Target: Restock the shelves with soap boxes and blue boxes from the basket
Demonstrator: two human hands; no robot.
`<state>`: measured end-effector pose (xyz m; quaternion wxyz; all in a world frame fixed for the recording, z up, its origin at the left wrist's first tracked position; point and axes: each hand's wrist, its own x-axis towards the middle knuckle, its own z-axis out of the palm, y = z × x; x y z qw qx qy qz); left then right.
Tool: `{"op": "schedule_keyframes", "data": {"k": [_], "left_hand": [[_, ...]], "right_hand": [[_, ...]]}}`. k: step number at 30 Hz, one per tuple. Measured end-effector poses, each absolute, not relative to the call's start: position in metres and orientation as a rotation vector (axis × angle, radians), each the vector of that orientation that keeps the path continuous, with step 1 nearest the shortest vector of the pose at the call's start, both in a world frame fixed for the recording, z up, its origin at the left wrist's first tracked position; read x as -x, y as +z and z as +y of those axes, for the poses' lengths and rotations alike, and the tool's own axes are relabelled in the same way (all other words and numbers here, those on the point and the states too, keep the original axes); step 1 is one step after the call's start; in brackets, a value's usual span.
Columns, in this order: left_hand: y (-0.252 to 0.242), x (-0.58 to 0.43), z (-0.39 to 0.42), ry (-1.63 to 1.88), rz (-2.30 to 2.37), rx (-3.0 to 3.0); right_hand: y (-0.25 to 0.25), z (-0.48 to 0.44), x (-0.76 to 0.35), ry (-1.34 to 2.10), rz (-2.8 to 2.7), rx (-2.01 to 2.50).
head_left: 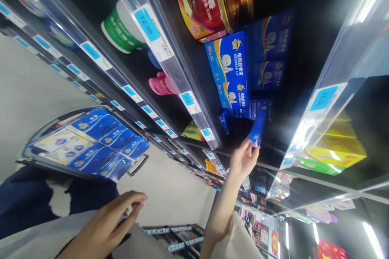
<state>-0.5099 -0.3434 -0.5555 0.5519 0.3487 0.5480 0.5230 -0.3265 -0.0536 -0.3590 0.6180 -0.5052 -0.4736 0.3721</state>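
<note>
Blue and slim, one packet is pinched by its near end in the fingertips of the right hand, its length reaching past them into the shelf. Larger boxes stand beyond that grip, leftward; the left hand hangs well apart, loosely parted.

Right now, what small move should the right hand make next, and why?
Probably ease the slim blue packet in against the similar blue packs: the right hand has its grip only on the near end, while the far end points in among them. Whether they touch, I can't tell.
</note>
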Motion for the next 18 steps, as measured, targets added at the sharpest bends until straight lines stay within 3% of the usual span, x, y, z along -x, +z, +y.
{"op": "schedule_keyframes", "data": {"k": [9, 13, 18], "left_hand": [[-0.574, 0.506, -0.339, 1.337, 1.392, -0.889], [-0.579, 0.511, -0.335, 1.321, 1.408, -0.911], [-0.585, 0.513, -0.337, 1.312, 1.41, -0.914]], "right_hand": [[-0.307, 0.023, 0.341, 1.402, 0.21, 0.141], [-0.308, 0.027, 0.343, 1.431, 0.46, -0.095], [-0.308, 0.037, 0.338, 1.487, 1.14, -0.959]]}}
